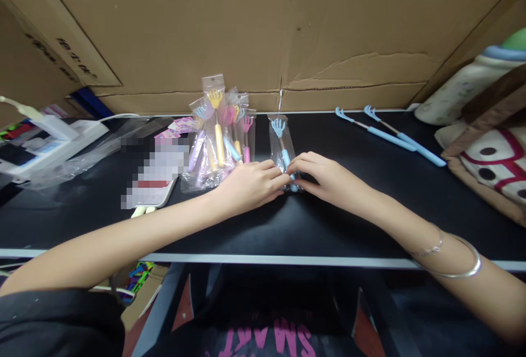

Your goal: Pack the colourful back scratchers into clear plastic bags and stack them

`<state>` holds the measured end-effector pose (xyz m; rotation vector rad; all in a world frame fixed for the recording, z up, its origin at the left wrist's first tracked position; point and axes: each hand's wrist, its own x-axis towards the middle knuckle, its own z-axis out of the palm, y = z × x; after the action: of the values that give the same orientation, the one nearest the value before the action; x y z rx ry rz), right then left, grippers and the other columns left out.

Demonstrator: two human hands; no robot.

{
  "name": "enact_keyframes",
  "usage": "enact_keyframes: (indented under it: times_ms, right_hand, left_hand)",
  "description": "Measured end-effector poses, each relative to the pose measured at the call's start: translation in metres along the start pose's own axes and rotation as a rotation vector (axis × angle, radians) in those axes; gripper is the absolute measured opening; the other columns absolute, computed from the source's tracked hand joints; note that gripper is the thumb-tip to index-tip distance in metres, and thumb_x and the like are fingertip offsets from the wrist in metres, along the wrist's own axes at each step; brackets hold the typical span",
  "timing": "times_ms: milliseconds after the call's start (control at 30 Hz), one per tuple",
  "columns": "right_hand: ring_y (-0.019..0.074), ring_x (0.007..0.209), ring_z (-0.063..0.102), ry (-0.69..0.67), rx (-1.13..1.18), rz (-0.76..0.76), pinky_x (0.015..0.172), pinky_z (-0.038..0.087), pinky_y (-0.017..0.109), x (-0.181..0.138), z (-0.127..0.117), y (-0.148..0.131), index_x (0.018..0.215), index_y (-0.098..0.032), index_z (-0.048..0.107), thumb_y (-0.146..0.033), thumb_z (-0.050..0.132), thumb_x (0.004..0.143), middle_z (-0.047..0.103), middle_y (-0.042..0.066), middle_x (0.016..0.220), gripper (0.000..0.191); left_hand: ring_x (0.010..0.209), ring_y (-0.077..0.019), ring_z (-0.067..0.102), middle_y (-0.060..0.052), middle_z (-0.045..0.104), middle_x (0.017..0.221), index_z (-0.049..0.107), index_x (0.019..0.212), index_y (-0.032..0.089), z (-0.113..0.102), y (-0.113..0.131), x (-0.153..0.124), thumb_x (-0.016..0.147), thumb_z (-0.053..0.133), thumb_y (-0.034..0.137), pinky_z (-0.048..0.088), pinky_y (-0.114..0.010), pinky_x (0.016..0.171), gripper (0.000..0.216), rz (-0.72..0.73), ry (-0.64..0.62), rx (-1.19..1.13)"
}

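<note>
A light-blue back scratcher [285,156] with a hand-shaped head lies inside a clear plastic bag [274,146] on the black table. At the bag's lower left edge, the fingers of my left hand [257,184] are closed on the plastic. My right hand [322,178] pinches the lower right side of the same bag, near the scratcher's handle end. My fingertips almost meet there and partly cover the handle. Left of the bag is a pile of bagged back scratchers [219,143] in yellow, pink, purple and blue.
Two unbagged blue back scratchers [392,133] lie at the back right. A phone [158,176], pink cards [181,127] and a white power strip [53,146] are at the left. On the right are a bottle [460,88] and a fabric bag [489,160]. Cardboard [263,28] stands behind.
</note>
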<state>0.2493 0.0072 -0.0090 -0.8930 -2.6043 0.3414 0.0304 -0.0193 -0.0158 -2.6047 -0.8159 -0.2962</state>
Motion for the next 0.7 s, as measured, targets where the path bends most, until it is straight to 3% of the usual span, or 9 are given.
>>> enact_keyframes:
  times_ms: [267,533,700]
  right_hand:
    - [0.0224,0.101,0.064,-0.001,0.06,0.028,0.088,0.051,0.036,-0.0007,-0.0029,0.0017,0.104,-0.02,0.064,-0.011,0.041,0.09,0.066,0.01,0.111,0.028]
    - [0.0202,0.09,0.064,-0.052,-0.006,0.016,0.078,0.05,0.031,-0.0001,-0.0036,0.001,0.099,-0.02,0.064,-0.012,0.045,0.09,0.065,0.008,0.101,0.023]
    - [0.0212,0.09,0.065,-0.099,-0.043,0.035,0.079,0.049,0.031,0.0004,-0.0061,0.0016,0.1,-0.019,0.065,-0.016,0.048,0.092,0.067,0.008,0.101,0.019]
  left_hand:
    - [0.066,-0.0137,0.059,0.0,0.062,0.072,0.059,0.088,0.017,0.0067,-0.0025,-0.0009,0.097,0.047,0.012,0.041,-0.025,0.058,0.016,0.063,0.083,0.114]
    - [0.065,-0.0145,0.06,0.001,0.062,0.075,0.057,0.091,0.018,0.0091,-0.003,-0.0034,0.097,0.048,0.013,0.04,-0.026,0.054,0.012,0.055,0.098,0.098]
    - [0.075,-0.017,0.067,0.0,0.067,0.089,0.057,0.095,0.018,0.0072,-0.0023,-0.0049,0.098,0.048,0.019,0.049,-0.028,0.063,0.009,0.031,0.036,-0.011]
